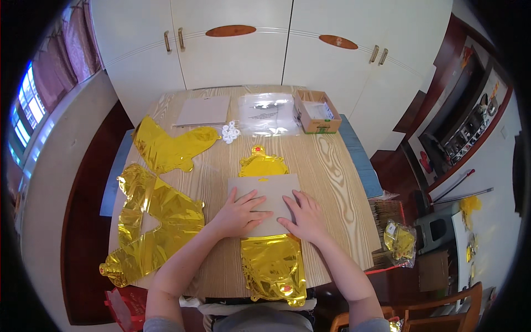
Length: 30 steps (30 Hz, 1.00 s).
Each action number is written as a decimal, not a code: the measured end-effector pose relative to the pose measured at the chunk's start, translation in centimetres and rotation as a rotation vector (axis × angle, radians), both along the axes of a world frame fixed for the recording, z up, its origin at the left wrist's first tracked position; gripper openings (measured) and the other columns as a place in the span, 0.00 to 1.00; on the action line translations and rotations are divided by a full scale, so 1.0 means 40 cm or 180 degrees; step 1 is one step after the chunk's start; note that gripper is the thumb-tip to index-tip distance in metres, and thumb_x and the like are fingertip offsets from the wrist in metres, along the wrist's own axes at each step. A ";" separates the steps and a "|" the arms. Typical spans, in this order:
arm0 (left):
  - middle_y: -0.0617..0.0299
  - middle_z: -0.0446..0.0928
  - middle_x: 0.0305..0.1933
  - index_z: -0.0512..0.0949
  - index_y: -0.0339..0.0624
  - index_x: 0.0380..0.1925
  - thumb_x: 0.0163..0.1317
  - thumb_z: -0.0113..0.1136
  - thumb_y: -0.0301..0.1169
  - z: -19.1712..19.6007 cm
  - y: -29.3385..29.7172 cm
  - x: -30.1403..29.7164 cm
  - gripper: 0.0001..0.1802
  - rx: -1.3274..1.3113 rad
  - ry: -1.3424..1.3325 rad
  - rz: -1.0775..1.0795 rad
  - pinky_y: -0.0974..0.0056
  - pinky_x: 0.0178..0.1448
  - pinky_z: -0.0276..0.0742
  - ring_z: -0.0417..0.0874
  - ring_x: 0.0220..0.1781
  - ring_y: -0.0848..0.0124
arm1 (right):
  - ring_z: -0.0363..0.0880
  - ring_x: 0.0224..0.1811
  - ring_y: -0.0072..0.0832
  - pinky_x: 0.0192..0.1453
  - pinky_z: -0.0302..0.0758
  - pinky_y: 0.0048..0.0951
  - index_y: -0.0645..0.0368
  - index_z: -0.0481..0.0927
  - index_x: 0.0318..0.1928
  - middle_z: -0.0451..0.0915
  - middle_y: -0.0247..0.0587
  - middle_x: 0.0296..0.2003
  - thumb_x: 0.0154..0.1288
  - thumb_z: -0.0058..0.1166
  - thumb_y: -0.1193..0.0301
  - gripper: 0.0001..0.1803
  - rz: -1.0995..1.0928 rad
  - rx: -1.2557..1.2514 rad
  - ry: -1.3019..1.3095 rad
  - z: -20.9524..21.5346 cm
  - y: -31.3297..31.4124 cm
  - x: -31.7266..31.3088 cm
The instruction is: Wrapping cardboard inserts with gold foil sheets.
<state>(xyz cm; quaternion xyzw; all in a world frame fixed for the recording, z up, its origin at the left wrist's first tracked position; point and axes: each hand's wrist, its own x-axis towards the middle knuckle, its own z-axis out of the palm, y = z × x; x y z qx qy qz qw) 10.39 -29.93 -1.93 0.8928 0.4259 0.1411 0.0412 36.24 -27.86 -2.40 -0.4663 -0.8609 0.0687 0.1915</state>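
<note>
Where the desk (354,221) reaches its left side, a crinkled gold foil sheet (174,232) lies spread, its near end at the edge and an opening in its middle baring the wood. Below that edge, near left, stands a red bag (123,307). Farther from the person, a second gold piece (177,146) lies with a smoother face. Beyond its right part rests a flat beige board (203,110), and just beside its right tip sits a small cluster of white loops (230,132).

Next comes the left hand (243,214), palm down with fingers spread on a beige card (271,206), pressing without grasping anything. This card lies in the middle of the desk, over the middle of a gold foil strip (274,263) that shows past its far and near edges, with a red spot at each end; whether the strip is one piece under the card, I cannot tell. Well beyond it, at the far side, are clear plastic bags (268,114). The right hand (304,216) rests on the card's right part, fingers parted and likewise gripping nothing. Far right on the desk stands an open cardboard box (318,114); off the desk, farther right and nearer, is a clear packet (399,240) with gold contents.
</note>
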 end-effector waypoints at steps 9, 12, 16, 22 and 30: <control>0.65 0.72 0.67 0.81 0.71 0.54 0.66 0.57 0.43 -0.018 0.005 -0.001 0.17 0.0103 -0.0224 0.0083 0.28 0.73 0.45 0.63 0.75 0.60 | 0.59 0.70 0.49 0.72 0.56 0.48 0.55 0.71 0.65 0.64 0.53 0.66 0.62 0.56 0.46 0.37 -0.0032 0.0005 0.0001 0.006 -0.003 -0.003; 0.65 0.72 0.67 0.81 0.71 0.53 0.65 0.57 0.42 -0.015 0.003 0.001 0.16 0.0107 -0.0227 0.0096 0.28 0.73 0.46 0.65 0.74 0.61 | 0.59 0.70 0.49 0.72 0.56 0.48 0.55 0.71 0.65 0.64 0.53 0.66 0.62 0.56 0.46 0.37 -0.0037 0.0008 0.0002 0.007 -0.004 -0.002; 0.65 0.73 0.66 0.81 0.71 0.53 0.64 0.58 0.42 -0.020 0.004 0.001 0.16 0.0148 -0.0205 0.0086 0.28 0.72 0.46 0.66 0.73 0.61 | 0.59 0.70 0.49 0.72 0.56 0.48 0.55 0.71 0.65 0.64 0.52 0.66 0.62 0.55 0.46 0.37 -0.0038 -0.0001 -0.0016 0.005 -0.004 -0.002; 0.65 0.73 0.66 0.81 0.71 0.53 0.64 0.59 0.44 -0.032 0.005 0.000 0.16 0.0386 -0.0138 0.0062 0.27 0.70 0.50 0.67 0.72 0.59 | 0.58 0.71 0.48 0.73 0.55 0.49 0.55 0.69 0.66 0.64 0.52 0.66 0.63 0.53 0.45 0.37 -0.0048 0.0006 -0.0140 0.008 -0.007 -0.006; 0.64 0.72 0.66 0.81 0.76 0.52 0.63 0.59 0.46 -0.028 -0.001 0.006 0.17 0.0596 -0.0052 0.0005 0.27 0.67 0.54 0.68 0.70 0.56 | 0.57 0.72 0.47 0.74 0.54 0.49 0.54 0.69 0.66 0.64 0.52 0.67 0.65 0.51 0.45 0.37 -0.0056 0.0055 -0.0240 -0.003 -0.005 -0.005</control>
